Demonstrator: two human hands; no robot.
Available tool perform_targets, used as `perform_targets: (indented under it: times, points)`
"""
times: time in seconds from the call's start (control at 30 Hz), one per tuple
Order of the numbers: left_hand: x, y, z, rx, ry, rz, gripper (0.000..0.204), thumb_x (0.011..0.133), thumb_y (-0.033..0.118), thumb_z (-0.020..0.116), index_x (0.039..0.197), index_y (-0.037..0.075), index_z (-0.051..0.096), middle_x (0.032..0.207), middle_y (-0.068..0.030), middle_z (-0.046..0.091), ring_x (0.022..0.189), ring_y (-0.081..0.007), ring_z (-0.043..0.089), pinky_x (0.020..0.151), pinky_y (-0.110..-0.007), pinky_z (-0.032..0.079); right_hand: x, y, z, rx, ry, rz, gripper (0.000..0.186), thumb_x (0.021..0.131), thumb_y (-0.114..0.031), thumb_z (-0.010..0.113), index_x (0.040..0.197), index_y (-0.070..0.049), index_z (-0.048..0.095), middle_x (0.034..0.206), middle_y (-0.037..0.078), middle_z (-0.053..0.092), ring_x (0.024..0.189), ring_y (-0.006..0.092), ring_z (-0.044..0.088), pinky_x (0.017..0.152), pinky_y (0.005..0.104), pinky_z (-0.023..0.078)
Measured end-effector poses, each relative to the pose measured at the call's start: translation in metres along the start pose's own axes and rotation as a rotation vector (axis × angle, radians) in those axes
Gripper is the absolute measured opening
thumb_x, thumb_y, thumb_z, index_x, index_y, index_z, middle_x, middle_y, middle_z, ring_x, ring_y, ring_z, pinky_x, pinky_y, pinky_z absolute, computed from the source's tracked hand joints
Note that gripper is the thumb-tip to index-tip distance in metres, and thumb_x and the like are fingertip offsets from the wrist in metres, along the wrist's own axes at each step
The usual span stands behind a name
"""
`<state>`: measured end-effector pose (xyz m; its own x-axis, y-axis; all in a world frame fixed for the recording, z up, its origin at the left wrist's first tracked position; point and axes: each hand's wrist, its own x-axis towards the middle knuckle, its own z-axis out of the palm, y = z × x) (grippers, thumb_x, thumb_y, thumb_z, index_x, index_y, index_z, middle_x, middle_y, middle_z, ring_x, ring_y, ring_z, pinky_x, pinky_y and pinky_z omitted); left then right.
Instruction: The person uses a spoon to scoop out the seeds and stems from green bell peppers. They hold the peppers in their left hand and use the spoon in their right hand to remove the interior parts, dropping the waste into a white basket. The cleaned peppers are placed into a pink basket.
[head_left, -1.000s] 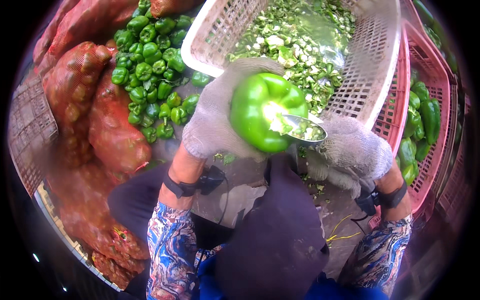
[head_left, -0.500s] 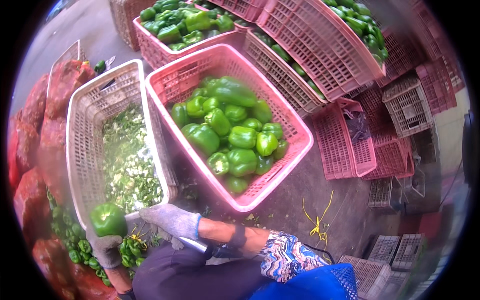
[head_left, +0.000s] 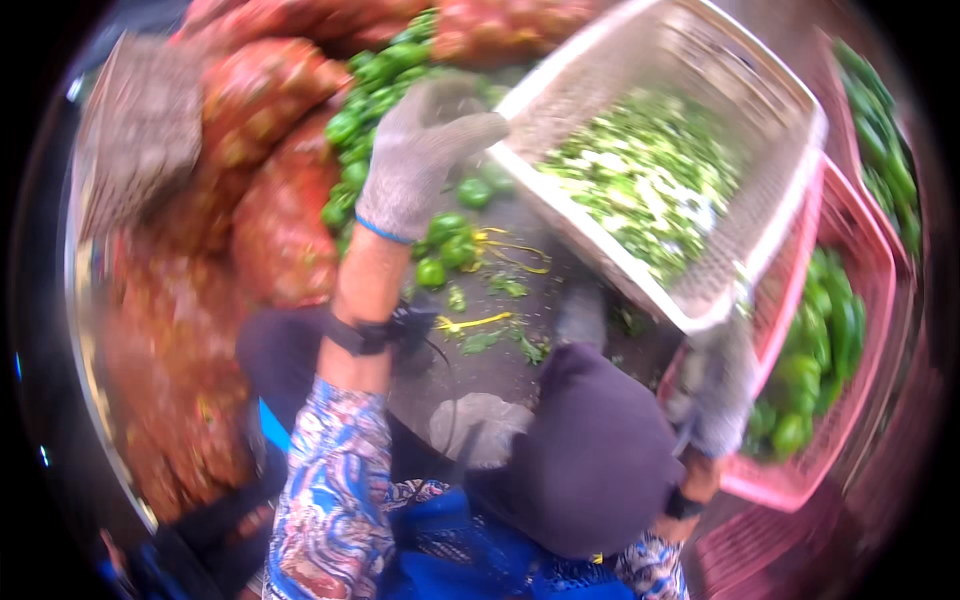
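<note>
My left hand (head_left: 430,155), in a grey glove, is raised over loose green bell peppers (head_left: 375,85) beside a white crate (head_left: 590,245). Its thumb stands apart from the blurred fingers, close to the crate's rim, and no pepper shows in it. Chopped green and white pieces (head_left: 650,175) cover the crate's floor. At the crate's near right corner is my gloved right hand (head_left: 715,385), its fingers curled and smeared by motion. What it grips is hidden. Larger green bell peppers (head_left: 805,370) lie in a pink crate (head_left: 790,492) just right of that hand.
Red mesh sacks (head_left: 285,235) crowd the left side. Yellow ties (head_left: 475,322) and green leaf scraps (head_left: 530,345) lie on the floor before my knees. Another crate with long green peppers (head_left: 875,130) stands at the far right. A grey woven crate (head_left: 145,135) is at the far left.
The view has swung left, so the crates now sit to the right. The green bell pepper has left my left hand, which is raised. The metal piece below my right hand no longer shows clearly.
</note>
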<state>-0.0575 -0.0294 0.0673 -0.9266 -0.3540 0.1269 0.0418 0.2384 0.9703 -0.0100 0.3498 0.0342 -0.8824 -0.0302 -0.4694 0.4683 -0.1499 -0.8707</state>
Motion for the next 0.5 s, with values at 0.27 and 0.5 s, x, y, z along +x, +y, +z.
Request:
perform_targets:
  times: [0.27,0.5]
  points:
    - [-0.119,-0.229,-0.080,0.000,0.681,-0.748,0.024,0.081,0.014,0.080,0.098,0.002,0.068,0.074,-0.0041,0.064,0.053,-0.0108,0.057,0.045,-0.027,0.044,0.005,-0.007,0.089,-0.159,0.305,0.042,0.038,0.099,-0.046,0.063,0.089,-0.010,0.057,0.061,-0.002,0.052,0.039,0.0066,0.037,0.034,0.0215,0.025]
    - [-0.004,-0.313,-0.022,0.710,0.217,-0.590,0.056,0.078,0.040,0.077,0.117,0.002,0.065,0.112,-0.0235,0.067,0.106,-0.0360,0.066,0.092,-0.042,0.053,0.017,-0.001,0.081,-0.162,0.115,-0.206,0.040,0.108,-0.036,0.047,0.127,-0.001,0.043,0.054,0.006,0.043,0.029,0.0155,0.034,0.022,0.0298,0.029]
